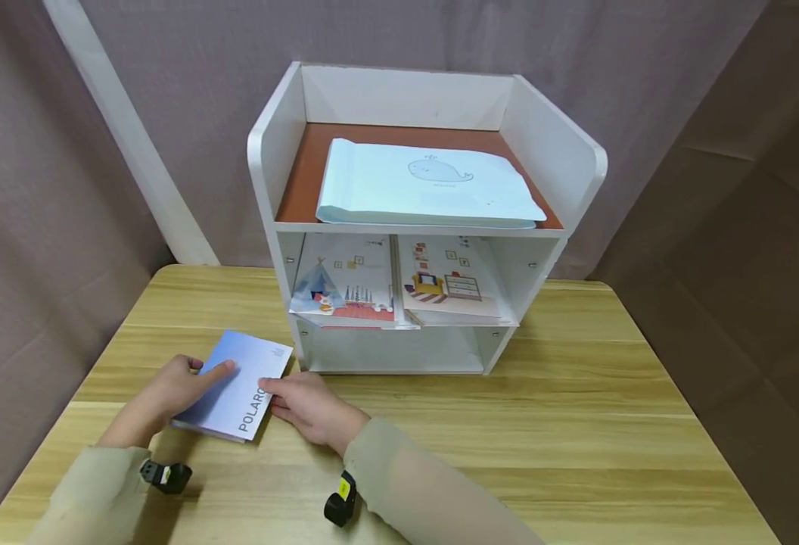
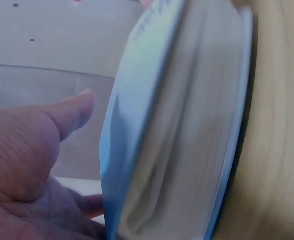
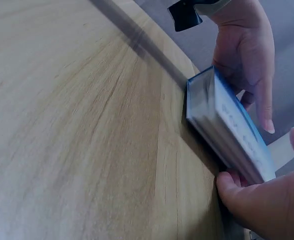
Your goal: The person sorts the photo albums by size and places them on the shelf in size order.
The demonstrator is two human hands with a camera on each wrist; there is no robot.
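A small thick book [image 1: 239, 378] with a pale blue cover lies on the wooden table, left of the shelf; dark letters beginning "POLARO" run along its right side. My left hand [image 1: 178, 386] is at its left edge, the straight thumb over the cover. In the left wrist view that thumb [image 2: 69, 115] stands apart from the cover. With curled fingers my right hand [image 1: 311, 409] holds the book's right edge, its thumb above the cover and covering the last letters. The right wrist view shows the page block [image 3: 222, 130] and my right fingertips [image 3: 229, 185] low at the edge.
A white shelf unit [image 1: 280, 280] stands at the back middle of the table [image 1: 576, 424]. On its top tier lies a light blue packet [image 1: 379, 182] with a whale drawing. Illustrated books or folders [image 1: 341, 284] fill the middle tier. Grey curtains [image 1: 32, 227] hang behind.
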